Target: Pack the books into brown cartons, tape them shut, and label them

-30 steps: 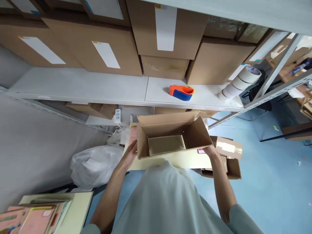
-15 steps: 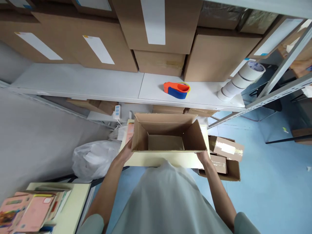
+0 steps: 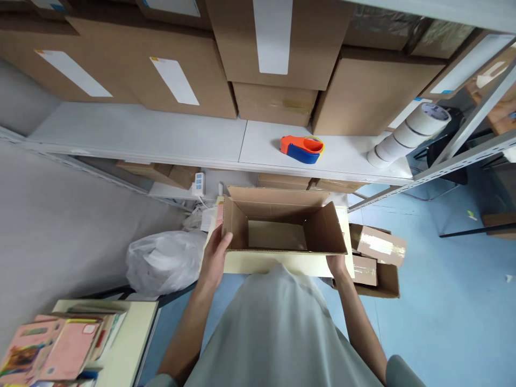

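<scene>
- Shelf [image 3: 153, 129]: beyond table [image 3: 242, 262]; cartons [image 3: 366, 94] on it, labels outward, likely for quick reading.
- Box [image 3: 278, 212]: above table, opening up, held at both ends, presumably for balance; can't tell if it touches.
- Bag [image 3: 165, 263]: left of table.
- Floor box [image 3: 387, 285]: right of table.
- Left hand [image 3: 213, 255]: table's left end; thumb apart from fingers, box's left wall between.
- Right hand [image 3: 336, 264]: table's right end, under box's near corner, apparently propping it; fingers hidden, spread can't tell.
- Tape rolls [image 3: 409, 134]: beyond table, rightward, leaning stack.
- Dispenser [image 3: 301, 149]: beyond table.
</scene>
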{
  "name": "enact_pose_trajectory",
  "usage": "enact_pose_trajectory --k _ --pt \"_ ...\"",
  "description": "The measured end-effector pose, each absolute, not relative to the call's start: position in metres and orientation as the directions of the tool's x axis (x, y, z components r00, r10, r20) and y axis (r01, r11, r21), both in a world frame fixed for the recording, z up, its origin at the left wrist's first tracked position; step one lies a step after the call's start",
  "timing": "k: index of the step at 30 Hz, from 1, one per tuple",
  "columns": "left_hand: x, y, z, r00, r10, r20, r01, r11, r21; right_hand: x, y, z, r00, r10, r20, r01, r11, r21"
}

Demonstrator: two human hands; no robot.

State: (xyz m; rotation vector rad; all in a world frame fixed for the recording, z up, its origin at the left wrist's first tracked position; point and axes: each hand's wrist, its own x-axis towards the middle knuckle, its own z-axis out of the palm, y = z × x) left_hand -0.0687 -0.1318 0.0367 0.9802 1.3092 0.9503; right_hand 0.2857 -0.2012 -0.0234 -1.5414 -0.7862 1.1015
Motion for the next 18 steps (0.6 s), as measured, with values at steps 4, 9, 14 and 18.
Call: enact_pose_trajectory --k 4,9,14,18 --pt "-0.086 -0.136 0.045 0.128 0.965 -0.227 0.064 0.22 0.973 0.284 -0.208 -0.016 0.393 0.881 -0.263 -0.081 -0.252 -0.964" --pt "-0.108 -0.129 0.053 0.443 0.856 -0.267 0.348 0.11 0.931 0.292 -0.209 0.005 0.376 0.877 -0.298 -0.028 -0.311 -0.95" --pt "-0.114 -0.112 0.059 0.49 0.84 -0.231 0.45 -0.017 0.893 0.305 -0.196 0.022 0.266 0.892 -0.365 0.067 -0.395 -0.916" --pt "-0.113 -0.103 0.059 0.526 0.811 -0.258 0.433 0.006 0.901 0.31 -0.189 0.028 0.259 0.893 -0.368 0.149 -0.413 -0.898"
